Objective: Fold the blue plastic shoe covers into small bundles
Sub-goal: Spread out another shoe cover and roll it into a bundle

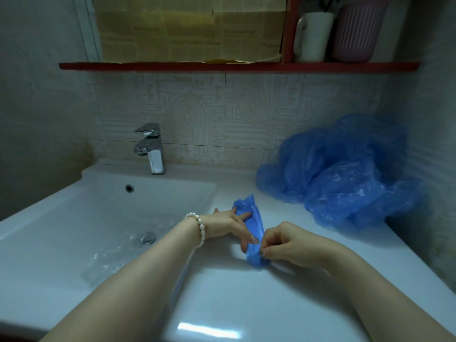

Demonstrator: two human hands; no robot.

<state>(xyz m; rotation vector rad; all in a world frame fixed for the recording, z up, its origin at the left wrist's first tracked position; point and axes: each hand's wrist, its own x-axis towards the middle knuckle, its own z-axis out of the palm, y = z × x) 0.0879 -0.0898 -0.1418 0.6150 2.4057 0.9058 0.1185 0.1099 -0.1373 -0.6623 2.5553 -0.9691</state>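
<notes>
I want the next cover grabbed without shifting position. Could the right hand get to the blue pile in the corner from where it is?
Probably yes. The pile of shoe covers sits on the same counter, beyond the right hand, with bare surface between. But that hand is pinching the cover being folded and must release it first.

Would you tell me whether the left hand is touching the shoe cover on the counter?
Touching: the head view shows the left hand pressing straight fingers on the shoe cover.
</notes>
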